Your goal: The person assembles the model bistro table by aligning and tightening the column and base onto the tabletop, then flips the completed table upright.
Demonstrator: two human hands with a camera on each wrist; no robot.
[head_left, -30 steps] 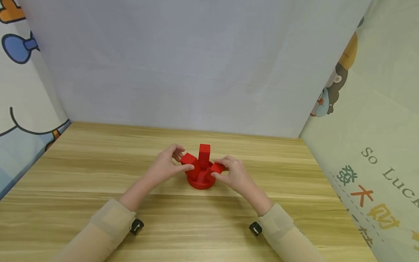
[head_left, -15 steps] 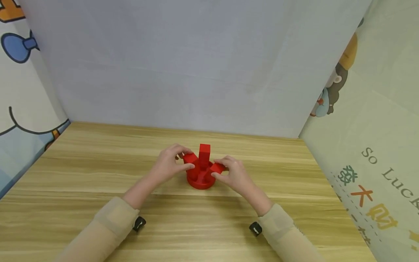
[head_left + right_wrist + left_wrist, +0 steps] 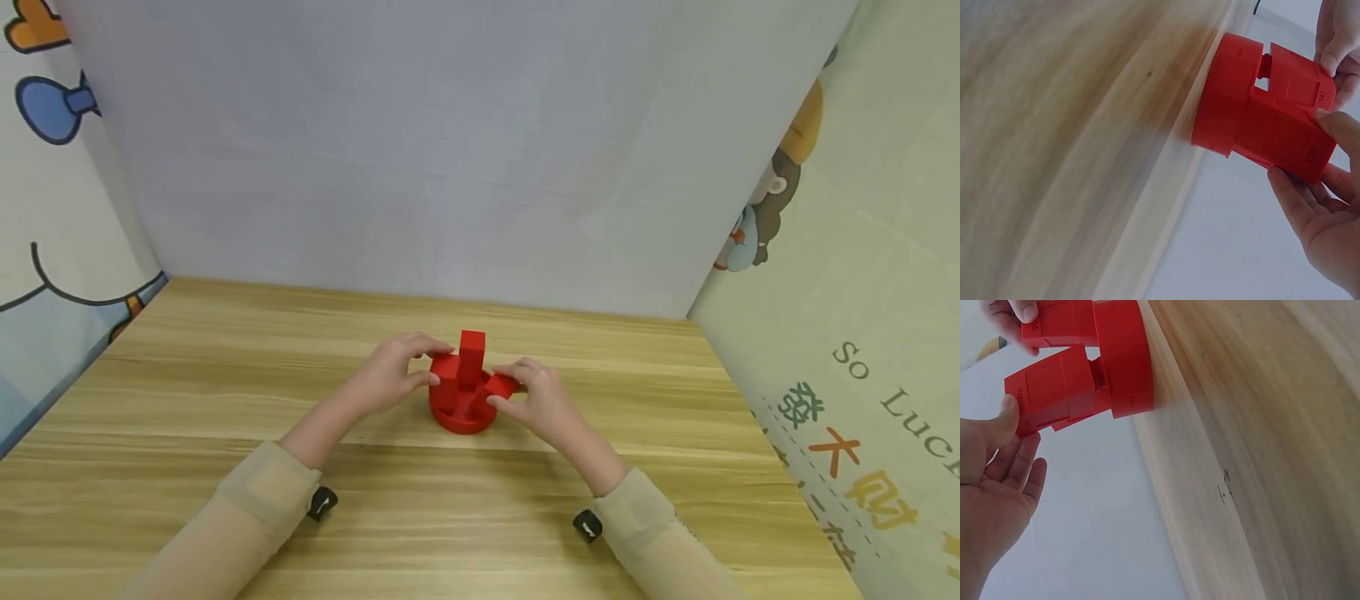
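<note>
Left block (image 3: 446, 371), right block (image 3: 501, 386), rear block (image 3: 472, 356) on base (image 3: 462, 426), base on table (image 3: 465, 517)

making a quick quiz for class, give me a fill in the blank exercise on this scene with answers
The left hand holds the left block, coloured ____.
The right block is held by the person's ____ hand.
With the far block, blocks showing number ____.
The round base rests on a table patterned like ____.
Missing words: red; right; three; wood.

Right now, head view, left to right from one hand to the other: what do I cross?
Left hand grip → left red block → tall middle red block → tilted right red block → right hand grip. Round base omitted: overlaps the blocks.
</note>
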